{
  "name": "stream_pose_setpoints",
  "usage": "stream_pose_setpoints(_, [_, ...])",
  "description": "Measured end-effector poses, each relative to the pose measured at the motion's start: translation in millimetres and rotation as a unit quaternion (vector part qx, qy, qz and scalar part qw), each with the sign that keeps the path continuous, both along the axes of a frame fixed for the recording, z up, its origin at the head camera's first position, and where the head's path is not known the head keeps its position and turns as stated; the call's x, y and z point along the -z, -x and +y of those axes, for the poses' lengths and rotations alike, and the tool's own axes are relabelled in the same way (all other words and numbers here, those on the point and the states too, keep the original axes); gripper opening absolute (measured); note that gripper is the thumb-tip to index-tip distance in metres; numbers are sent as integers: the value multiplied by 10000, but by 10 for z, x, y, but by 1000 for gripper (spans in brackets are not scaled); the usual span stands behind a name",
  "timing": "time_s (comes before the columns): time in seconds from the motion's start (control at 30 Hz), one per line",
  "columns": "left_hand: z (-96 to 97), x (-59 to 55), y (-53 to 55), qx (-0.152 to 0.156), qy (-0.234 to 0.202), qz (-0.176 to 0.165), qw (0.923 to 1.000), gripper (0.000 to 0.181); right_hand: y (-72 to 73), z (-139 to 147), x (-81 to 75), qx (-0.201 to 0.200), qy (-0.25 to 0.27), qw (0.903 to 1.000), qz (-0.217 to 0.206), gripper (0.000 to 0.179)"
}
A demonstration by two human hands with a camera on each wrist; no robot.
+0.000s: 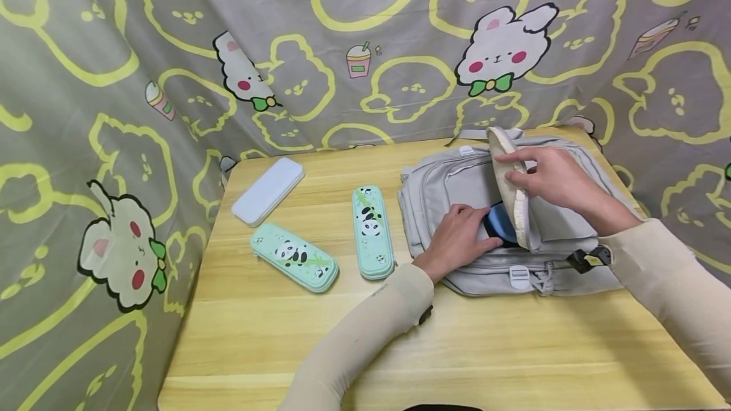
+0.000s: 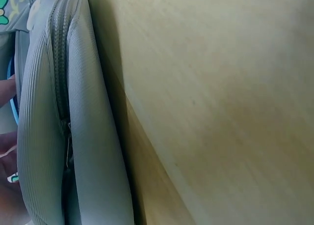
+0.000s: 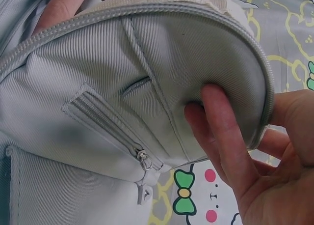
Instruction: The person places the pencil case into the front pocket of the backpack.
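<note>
A light grey backpack (image 1: 434, 186) lies on the wooden table with its front compartment flap (image 1: 505, 186) raised. My right hand (image 1: 551, 176) grips that flap at its edge; in the right wrist view, fingertips (image 3: 218, 104) press its inner lining beside a small zipped pocket (image 3: 110, 124). At the opening, my left hand (image 1: 462, 236) holds the near end of a blue item (image 1: 502, 224), thumb and fingers at opposite edges. The raised flap hides the rest of it. In the left wrist view, only part of the left hand (image 2: 7, 151) shows, behind the backpack's zipped side (image 2: 44, 112).
Left of the backpack lie two mint panda-print pencil cases, one upright in view (image 1: 372, 230) and one slanted (image 1: 294, 257). A pale blue-white case (image 1: 268, 190) lies farther back. Patterned grey curtain (image 1: 320, 94) surrounds the table's (image 1: 257, 347) back and left side.
</note>
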State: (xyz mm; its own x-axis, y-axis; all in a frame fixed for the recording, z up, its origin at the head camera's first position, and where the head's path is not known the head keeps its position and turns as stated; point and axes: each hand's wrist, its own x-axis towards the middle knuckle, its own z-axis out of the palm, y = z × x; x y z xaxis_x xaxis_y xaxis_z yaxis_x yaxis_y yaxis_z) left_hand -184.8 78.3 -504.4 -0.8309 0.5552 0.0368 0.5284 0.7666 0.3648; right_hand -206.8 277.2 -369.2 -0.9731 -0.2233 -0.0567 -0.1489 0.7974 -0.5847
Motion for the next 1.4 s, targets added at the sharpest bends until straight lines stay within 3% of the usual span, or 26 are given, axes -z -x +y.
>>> stream_pose_setpoints(0.17, [-65, 3, -1, 16, 120, 220, 9997, 65, 4, 28, -5, 69, -1, 9999, -102, 44])
stream_pose_setpoints(0.7, [-416, -49, -56, -7, -188, 527, 9984, 53, -7, 82, 7, 92, -20, 10000, -29, 43])
stream_pose_setpoints(1.1, [-834, -78, -141, -385, -285, 643, 9968, 51, -7, 71, 4, 53, 50, 10000, -36, 43])
stream_pose_setpoints(1.4, [-1012, -111, -171, -545, -392, 708, 9952, 49, -14, 62, 3, 52, 44, 9999, -89, 43])
